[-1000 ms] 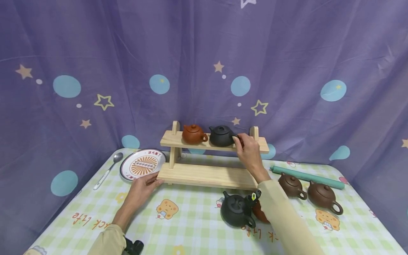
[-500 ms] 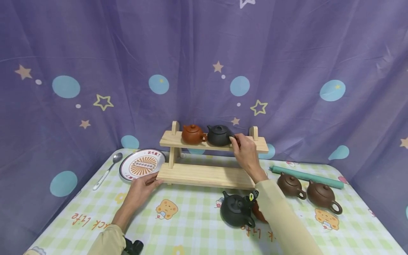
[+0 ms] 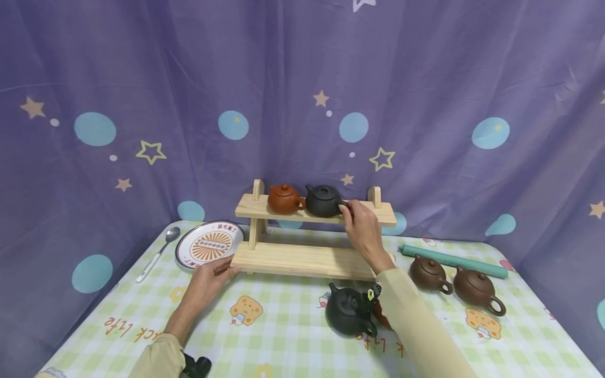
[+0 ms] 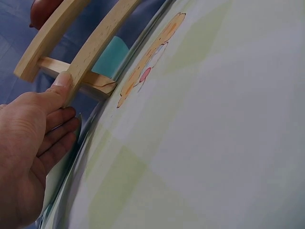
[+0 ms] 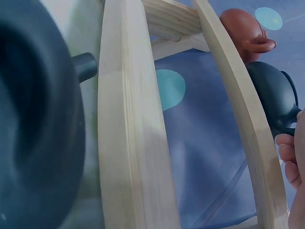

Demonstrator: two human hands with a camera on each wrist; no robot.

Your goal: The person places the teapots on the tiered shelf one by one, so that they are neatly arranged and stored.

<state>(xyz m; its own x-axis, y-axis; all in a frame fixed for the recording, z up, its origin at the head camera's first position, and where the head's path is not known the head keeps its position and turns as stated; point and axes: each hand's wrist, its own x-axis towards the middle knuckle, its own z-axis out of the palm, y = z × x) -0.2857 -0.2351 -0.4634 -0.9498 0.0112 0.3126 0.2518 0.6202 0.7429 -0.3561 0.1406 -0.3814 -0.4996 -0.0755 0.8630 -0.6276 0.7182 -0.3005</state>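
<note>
On the upper board of a two-tier wooden shelf (image 3: 307, 260) stand two small teapots. The orange-brown teapot (image 3: 283, 199) is at the left, and a black teapot (image 3: 323, 201) sits just right of it, spout to the left. My right hand (image 3: 364, 228) pinches the black teapot's handle between thumb and fingers; the right wrist view shows the fingers (image 5: 288, 155) at that handle. My left hand (image 3: 208, 283) grips the left end of the lower board, with the thumb (image 4: 62, 81) on its edge and the other fingers below.
A larger black teapot (image 3: 347, 312) stands before the shelf, a reddish-brown piece (image 3: 380, 315) partly hidden behind my right sleeve. Two brown teapots (image 3: 475, 289) and a green roll (image 3: 454, 261) lie at right. A plate (image 3: 210, 244) and spoon (image 3: 158, 254) are at left.
My right hand has shifted the black teapot slightly left along the upper board, nearer the orange-brown teapot. My left hand keeps its grip on the shelf.
</note>
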